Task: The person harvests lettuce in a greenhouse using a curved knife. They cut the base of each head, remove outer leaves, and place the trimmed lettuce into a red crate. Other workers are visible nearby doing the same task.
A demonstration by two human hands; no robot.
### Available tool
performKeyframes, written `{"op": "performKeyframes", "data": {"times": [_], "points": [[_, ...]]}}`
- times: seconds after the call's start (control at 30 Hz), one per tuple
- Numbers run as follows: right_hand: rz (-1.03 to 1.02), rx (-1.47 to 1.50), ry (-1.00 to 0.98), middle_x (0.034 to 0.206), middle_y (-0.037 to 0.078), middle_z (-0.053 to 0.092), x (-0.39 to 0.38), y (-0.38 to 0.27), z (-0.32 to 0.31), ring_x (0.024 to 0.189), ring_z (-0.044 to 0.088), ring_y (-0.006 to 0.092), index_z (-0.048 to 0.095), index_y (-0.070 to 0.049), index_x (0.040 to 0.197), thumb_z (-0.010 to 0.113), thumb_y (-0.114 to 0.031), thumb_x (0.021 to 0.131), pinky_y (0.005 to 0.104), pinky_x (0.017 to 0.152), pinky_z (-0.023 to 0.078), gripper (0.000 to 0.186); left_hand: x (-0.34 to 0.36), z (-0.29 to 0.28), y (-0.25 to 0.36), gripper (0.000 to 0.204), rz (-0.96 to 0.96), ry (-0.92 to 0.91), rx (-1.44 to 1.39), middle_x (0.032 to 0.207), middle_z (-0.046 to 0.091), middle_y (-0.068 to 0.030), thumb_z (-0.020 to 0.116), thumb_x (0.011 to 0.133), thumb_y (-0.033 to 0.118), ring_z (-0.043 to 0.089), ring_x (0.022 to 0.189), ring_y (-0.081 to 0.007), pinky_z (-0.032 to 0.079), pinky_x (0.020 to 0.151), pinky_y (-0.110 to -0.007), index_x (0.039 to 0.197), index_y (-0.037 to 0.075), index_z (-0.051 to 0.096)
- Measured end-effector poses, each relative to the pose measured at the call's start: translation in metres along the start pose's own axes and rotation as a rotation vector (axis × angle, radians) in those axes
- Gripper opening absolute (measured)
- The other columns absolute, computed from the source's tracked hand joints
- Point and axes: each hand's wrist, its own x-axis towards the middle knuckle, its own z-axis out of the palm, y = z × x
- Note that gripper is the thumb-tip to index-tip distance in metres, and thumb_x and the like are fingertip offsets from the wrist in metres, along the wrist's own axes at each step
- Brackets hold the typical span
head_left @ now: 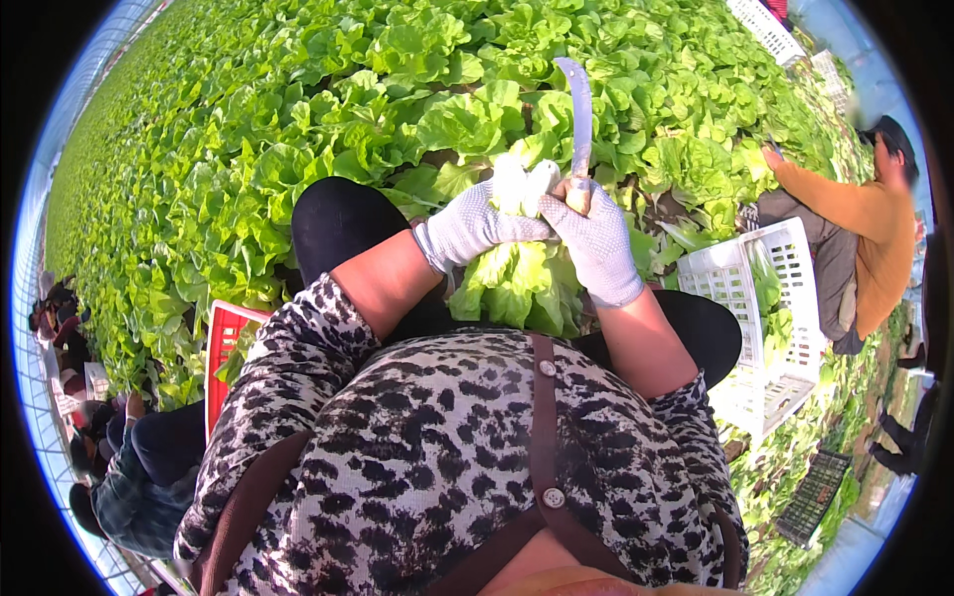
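My left hand (470, 227), in a white dotted work glove, is closed around a bunch of leafy greens (525, 283). Its pale stem ends point up and away, and the light green leaves hang down toward my lap. Close beside it, my right hand (599, 244), gloved the same way, grips a curved harvesting knife (581, 121) by its short wooden handle. The blade stands up past the fingers, its tip bending left over the growing plants. Both hands meet at the stem ends; whether the right fingers also touch the greens I cannot tell.
Dense rows of leafy plants (378, 109) spread ahead. A white plastic crate (745, 328) with some greens stands at my right, a red crate (221, 333) at my left. One person (870, 223) works at the right, another (149, 487) lower left. A dark crate (813, 497) lies lower right.
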Motion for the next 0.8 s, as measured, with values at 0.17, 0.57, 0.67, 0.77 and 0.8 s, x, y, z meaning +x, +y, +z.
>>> {"op": "performKeyframes", "data": {"times": [0.17,0.57,0.67,0.77,0.8], "points": [[-0.168,0.173,-0.061,0.082,0.004,0.059,-0.007,-0.015,0.021,0.063,0.051,0.0085,0.06,0.0,0.1,0.062,-0.007,0.095,0.0216,0.059,0.041,0.009,-0.08,-0.034,0.051,0.049,0.206,0.469,0.399,0.109,0.066,-0.0134,0.081,0.079,0.034,0.062,0.101,-0.0252,0.049,0.093,-0.037,0.116,0.006,0.063],[0.119,-0.317,-0.129,0.083,0.004,0.056,0.067,0.107,0.04,0.066,0.05,0.0105,0.06,-0.001,0.104,0.065,-0.02,0.095,0.0249,0.063,0.042,0.021,-0.544,0.002,0.164,0.048,-0.668,1.773,0.975,0.105,0.068,-0.0105,0.075,0.085,0.016,0.068,0.091,-0.0178,0.057,0.082,-0.033,0.125,-0.001,0.057],[0.147,-0.4,-0.196,0.082,0.004,0.056,0.082,0.134,0.045,0.064,0.051,0.0109,0.059,-0.002,0.105,0.064,-0.021,0.095,0.0256,0.06,0.043,0.022,-0.61,0.029,0.117,0.062,-0.703,2.024,0.921,0.104,0.068,-0.0075,0.084,0.076,0.029,0.067,0.092,-0.0171,0.054,0.083,-0.031,0.124,0.001,0.058],[0.339,-0.382,-0.163,0.081,0.004,0.055,0.083,0.148,0.041,0.062,0.052,0.0111,0.057,-0.004,0.105,0.065,-0.022,0.095,0.0273,0.054,0.044,0.022,-0.664,0.028,0.049,0.051,-0.111,2.247,0.247,0.108,0.067,-0.007,0.081,0.081,0.023,0.066,0.095,-0.0193,0.053,0.084,-0.032,0.122,0.003,0.06],[0.362,-0.396,-0.162,0.079,0.004,0.055,0.083,0.151,0.038,0.058,0.051,0.0114,0.055,-0.005,0.103,0.065,-0.021,0.093,0.0284,0.049,0.044,0.021,-0.678,0.021,0.024,0.045,0.123,2.308,0.052,0.111,0.066,-0.0081,0.079,0.083,0.021,0.065,0.097,-0.0212,0.053,0.085,-0.035,0.122,0.004,0.061]]}}
